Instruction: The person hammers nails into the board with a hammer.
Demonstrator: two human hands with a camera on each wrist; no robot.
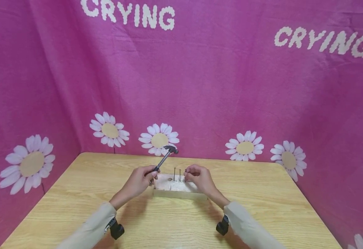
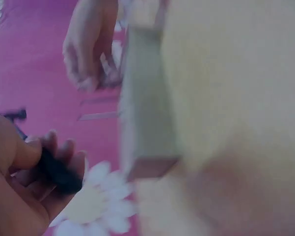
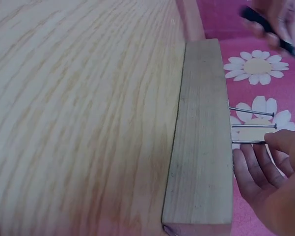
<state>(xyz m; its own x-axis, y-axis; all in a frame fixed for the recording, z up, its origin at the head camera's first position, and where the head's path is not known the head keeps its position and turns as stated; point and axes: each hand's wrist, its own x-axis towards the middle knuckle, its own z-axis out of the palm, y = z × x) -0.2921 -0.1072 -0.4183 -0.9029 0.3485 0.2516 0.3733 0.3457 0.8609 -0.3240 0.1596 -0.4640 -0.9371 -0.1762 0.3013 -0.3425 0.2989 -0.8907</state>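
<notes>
My left hand (image 1: 137, 181) grips a claw hammer (image 1: 163, 161) by its dark handle, head raised above the far side of a wooden block (image 1: 180, 195). The black handle end (image 2: 63, 178) shows in the left wrist view. Two nails stand upright in the block's top, the left nail (image 1: 174, 174) slightly apart from the middle nail (image 1: 180, 175). To their right, my right hand (image 1: 201, 180) pinches a third nail (image 3: 246, 142) between thumb and fingers, its lower end at the block's top face.
The block lies on a light wood-grain table (image 1: 250, 207). Behind rises a pink cloth (image 1: 206, 86) with daisies and lettering, which also hangs along both sides. A small dark lump (image 1: 170, 179) sits on the block's top, left of the nails.
</notes>
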